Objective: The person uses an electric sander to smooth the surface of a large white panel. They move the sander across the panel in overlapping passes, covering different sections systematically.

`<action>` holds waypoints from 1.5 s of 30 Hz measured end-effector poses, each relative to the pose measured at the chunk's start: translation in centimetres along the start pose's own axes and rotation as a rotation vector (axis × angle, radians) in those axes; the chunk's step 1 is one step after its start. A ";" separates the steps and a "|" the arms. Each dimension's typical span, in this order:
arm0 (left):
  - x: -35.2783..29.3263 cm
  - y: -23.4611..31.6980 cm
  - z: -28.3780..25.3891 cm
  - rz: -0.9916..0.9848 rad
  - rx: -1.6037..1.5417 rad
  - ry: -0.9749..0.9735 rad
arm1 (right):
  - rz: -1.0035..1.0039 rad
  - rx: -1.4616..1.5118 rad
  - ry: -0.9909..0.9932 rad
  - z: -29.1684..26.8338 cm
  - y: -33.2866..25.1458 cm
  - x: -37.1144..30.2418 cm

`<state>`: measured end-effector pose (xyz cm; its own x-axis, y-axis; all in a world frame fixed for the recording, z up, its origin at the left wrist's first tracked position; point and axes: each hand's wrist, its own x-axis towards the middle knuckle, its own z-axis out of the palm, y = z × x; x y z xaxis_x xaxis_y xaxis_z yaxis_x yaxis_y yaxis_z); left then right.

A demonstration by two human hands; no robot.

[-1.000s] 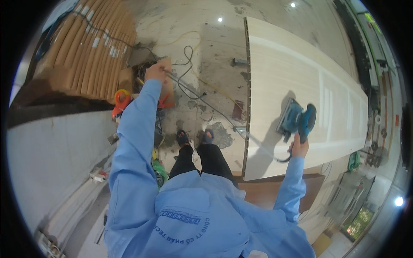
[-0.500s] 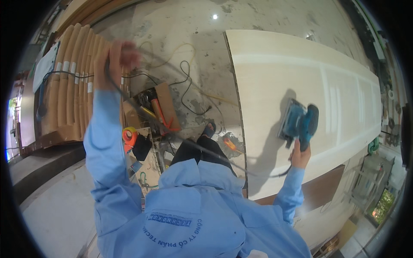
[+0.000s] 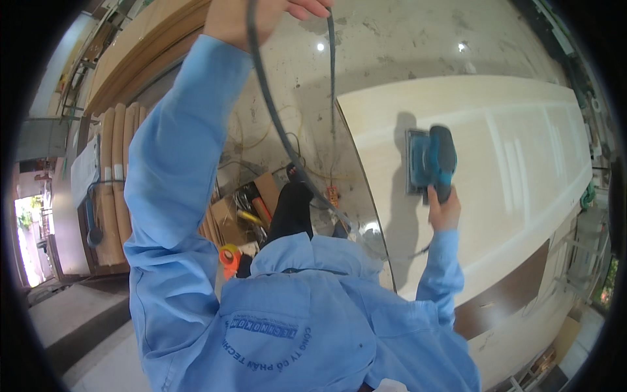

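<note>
My right hand (image 3: 445, 209) is closed around the handle of a blue and black electric sander (image 3: 435, 160). The sander is over a large pale panel (image 3: 470, 235), its shadow falling just to the left; whether the pad touches the surface I cannot tell. Raised high at the top edge, my left hand (image 3: 251, 16) holds the sander's dark power cord (image 3: 277, 121), and part of that hand is cut off by the frame. One length of the cord loops down in front of my body toward the sander, and another hangs from the fingertips.
Brown cardboard-wrapped boards (image 3: 112, 189) stand stacked at the left. By my legs is an open cardboard box (image 3: 230, 219) of tools, with an orange and yellow tape dispenser (image 3: 229, 257) nearer me. Thin cables (image 3: 261, 140) lie on the stained concrete floor (image 3: 385, 39).
My left hand has swung up and to the right, lifting the cord with it. The sander has shifted slightly left and turned more upright, still in my right hand. My view has turned somewhat.
</note>
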<state>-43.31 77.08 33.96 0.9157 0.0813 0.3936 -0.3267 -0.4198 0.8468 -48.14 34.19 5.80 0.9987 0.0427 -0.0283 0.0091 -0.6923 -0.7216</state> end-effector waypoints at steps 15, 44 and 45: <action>2.0 -54.8 -12.7 -0.365 0.158 -0.688 | 0.596 0.031 0.501 8.2 -5.6 6.2; 7.2 -25.4 27.9 0.790 0.089 -1.029 | 0.779 0.103 0.470 22.3 -16.5 7.6; 6.5 -25.8 26.8 0.811 0.030 -1.014 | 0.768 0.114 0.479 23.3 -18.4 6.4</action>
<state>-22.67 64.25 5.09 0.2325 -0.9145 0.3311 -0.8745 -0.0475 0.4827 -43.09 64.01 2.78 0.6426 -0.7218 -0.2570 -0.6462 -0.3304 -0.6879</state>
